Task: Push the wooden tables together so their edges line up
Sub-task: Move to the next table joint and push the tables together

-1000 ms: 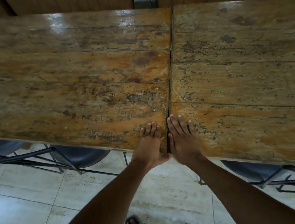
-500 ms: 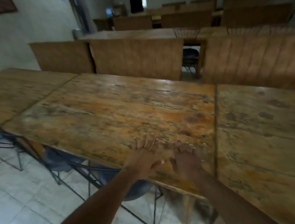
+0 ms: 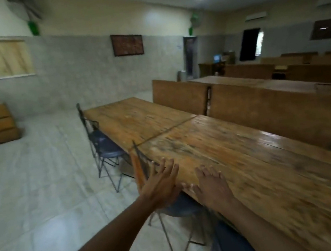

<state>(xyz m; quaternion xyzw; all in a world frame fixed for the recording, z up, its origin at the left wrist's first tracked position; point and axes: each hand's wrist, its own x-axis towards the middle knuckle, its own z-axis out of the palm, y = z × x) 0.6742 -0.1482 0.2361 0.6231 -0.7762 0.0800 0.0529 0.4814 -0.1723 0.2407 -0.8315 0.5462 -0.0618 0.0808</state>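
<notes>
At the near long edge of the near worn orange-brown plank-top wooden table [image 3: 247, 157], both hands are out, frame motion-blurred. Left hand [image 3: 159, 185] sits at the table's edge, fingers spread and extended, gripping nothing; palm contact with the edge unclear through blur. Right hand [image 3: 211, 184] lies flat, palm down on the tabletop just inside the edge, fingers loosely splayed, pinching nothing. Far matching plank-top wooden table [image 3: 136, 116] butts end-to-end against the near one; dark seam line runs across between them, near edges look roughly in line. Dark blue metal-frame folding chair [image 3: 104, 145] is tucked at the far table's side; second chair of the same type [image 3: 183, 208] sits below the hands. Pale tiled floor [image 3: 33, 193] on the left.
</notes>
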